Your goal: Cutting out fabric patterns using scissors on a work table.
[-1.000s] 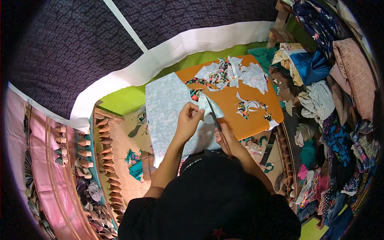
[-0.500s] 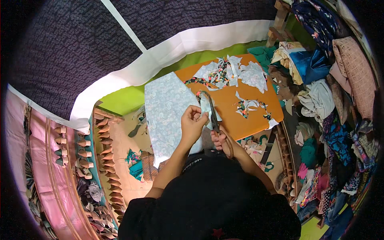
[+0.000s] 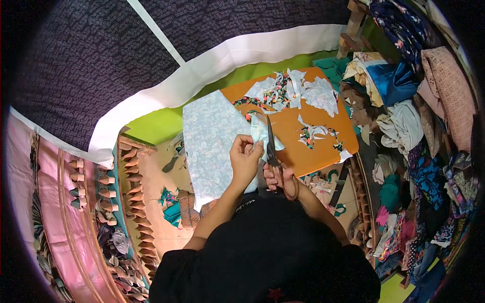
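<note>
My left hand [image 3: 246,154] pinches a small pale-backed piece of fabric [image 3: 259,130] between thumb and fingers. A dark floral print shows along the top edge of that piece. My right hand [image 3: 279,177] grips a large pair of dark scissors [image 3: 273,146], their blades pointing away from me along the fabric's right side. Whether the blades touch the fabric I cannot tell. Under my left forearm, a large pale sheet of patterned fabric [image 3: 209,136] covers the left part of the orange table [image 3: 288,139].
Floral and white fabric scraps [image 3: 285,93] lie on the table's far side, with a smaller scrap cluster [image 3: 316,134] nearer right. Piled cloth [image 3: 401,126] crowds the right. Rows of shoe-shaped pieces [image 3: 136,202] line a rack at left. Dark patterned cloth [image 3: 242,20] hangs beyond the table.
The scissors have turned slightly, so more of their blades shows, and their handles have shifted a little right. The pinched fabric hangs differently at its top. My left hand has barely moved.
</note>
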A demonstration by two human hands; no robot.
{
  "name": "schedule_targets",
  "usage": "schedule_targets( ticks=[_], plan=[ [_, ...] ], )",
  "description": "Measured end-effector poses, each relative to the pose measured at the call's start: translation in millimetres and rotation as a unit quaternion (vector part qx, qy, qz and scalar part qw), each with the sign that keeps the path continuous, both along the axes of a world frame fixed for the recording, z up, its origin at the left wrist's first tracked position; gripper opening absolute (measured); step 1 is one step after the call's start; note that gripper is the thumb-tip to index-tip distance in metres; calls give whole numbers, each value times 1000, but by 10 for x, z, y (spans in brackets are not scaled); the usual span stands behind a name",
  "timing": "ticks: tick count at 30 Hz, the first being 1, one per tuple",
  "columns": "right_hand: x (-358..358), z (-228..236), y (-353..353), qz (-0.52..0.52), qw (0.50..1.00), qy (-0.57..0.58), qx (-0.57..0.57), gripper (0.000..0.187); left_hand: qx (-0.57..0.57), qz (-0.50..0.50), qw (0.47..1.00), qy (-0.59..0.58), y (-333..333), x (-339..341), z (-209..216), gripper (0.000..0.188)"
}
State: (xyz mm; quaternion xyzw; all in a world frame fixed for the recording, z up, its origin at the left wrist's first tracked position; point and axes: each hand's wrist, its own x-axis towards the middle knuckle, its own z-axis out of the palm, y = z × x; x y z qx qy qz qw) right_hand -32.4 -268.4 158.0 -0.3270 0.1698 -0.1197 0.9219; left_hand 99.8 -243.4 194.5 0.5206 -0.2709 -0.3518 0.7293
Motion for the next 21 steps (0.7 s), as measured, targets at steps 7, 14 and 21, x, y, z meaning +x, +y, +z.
schedule_targets(
  ticks=[7,14,21],
  plan=[
    [-15,-285,-106,16,999,38,29,48,4,27,1000,-14,1,-34,-18,15],
    [-11,-180,-63,-10,991,103,-91,43,-11,31,999,-12,-8,-26,-20,15],
    [-12,-149,14,-61,987,107,-103,45,2,50,999,-20,-8,-21,-19,15]
  ],
)
